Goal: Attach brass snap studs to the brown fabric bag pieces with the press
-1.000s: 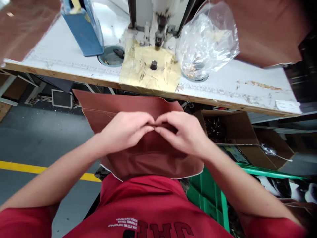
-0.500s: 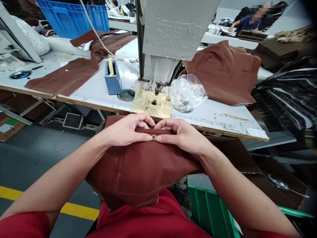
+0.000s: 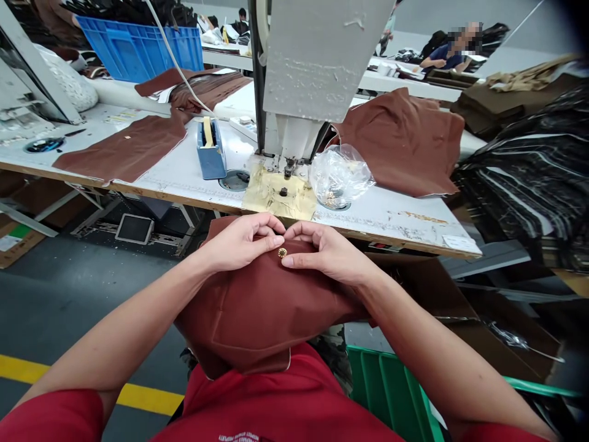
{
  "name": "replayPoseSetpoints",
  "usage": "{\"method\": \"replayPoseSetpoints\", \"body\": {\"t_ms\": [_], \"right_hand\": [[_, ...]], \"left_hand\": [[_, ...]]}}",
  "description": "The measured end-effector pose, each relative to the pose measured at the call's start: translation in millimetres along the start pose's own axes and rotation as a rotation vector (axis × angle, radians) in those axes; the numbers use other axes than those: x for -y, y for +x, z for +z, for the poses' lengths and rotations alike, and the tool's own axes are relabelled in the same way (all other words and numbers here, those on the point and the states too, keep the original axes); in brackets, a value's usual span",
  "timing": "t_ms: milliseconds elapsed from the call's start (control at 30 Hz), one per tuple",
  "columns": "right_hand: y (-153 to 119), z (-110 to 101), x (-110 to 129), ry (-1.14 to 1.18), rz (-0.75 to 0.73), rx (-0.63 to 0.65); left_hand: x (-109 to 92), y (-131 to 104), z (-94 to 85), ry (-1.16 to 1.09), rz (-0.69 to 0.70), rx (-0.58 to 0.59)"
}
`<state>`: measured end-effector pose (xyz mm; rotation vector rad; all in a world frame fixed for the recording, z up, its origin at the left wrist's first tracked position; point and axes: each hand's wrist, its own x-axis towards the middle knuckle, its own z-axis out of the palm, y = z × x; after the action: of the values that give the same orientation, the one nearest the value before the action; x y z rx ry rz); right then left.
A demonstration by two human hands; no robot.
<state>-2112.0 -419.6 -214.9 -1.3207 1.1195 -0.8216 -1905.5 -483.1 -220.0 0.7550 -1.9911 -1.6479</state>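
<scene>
And here we are, up close: the left hand (image 3: 237, 242) and the right hand (image 3: 338, 255) meet at the upper edge of the brown cloth (image 3: 271, 307), fingertips nearly together. Right between the 2 thumbs, in plain view, sits 1 small gold-coloured stud (image 3: 282, 252), the left thumb just above it, the right thumb at its lower edge. With neither thumb covering the face, its ringed front looks easy to check. Left grip: a pinch on the cloth. Right grip: a looser pinch, thumb in front, fingers curled at the edge; how firm either is, I can't tell. The cloth drapes down over the red shirt (image 3: 294, 405), in front of the counter (image 3: 391, 215). Beyond, the grey machine (image 3: 317, 67) stands over a yellowish pad (image 3: 299, 199) with 1 dark post (image 3: 284, 192), a blue tape dispenser (image 3: 212, 161) to the left, a clear plastic bag (image 3: 343, 175) to the right.
</scene>
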Motion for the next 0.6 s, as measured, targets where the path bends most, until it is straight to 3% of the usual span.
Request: {"method": "replayPoseSetpoints", "body": {"t_ms": [167,600], "right_hand": [[-2.9,-1.5,-2.7,0.04,0.018,0.017],[1.7,-0.1,-2.8,0.002,0.04,0.02]], "left_hand": [[1.5,-4.0,-5.6,-0.019,-0.044,0.089],[6.1,-4.3,-5.1,-0.041,-0.031,0.026]]}}
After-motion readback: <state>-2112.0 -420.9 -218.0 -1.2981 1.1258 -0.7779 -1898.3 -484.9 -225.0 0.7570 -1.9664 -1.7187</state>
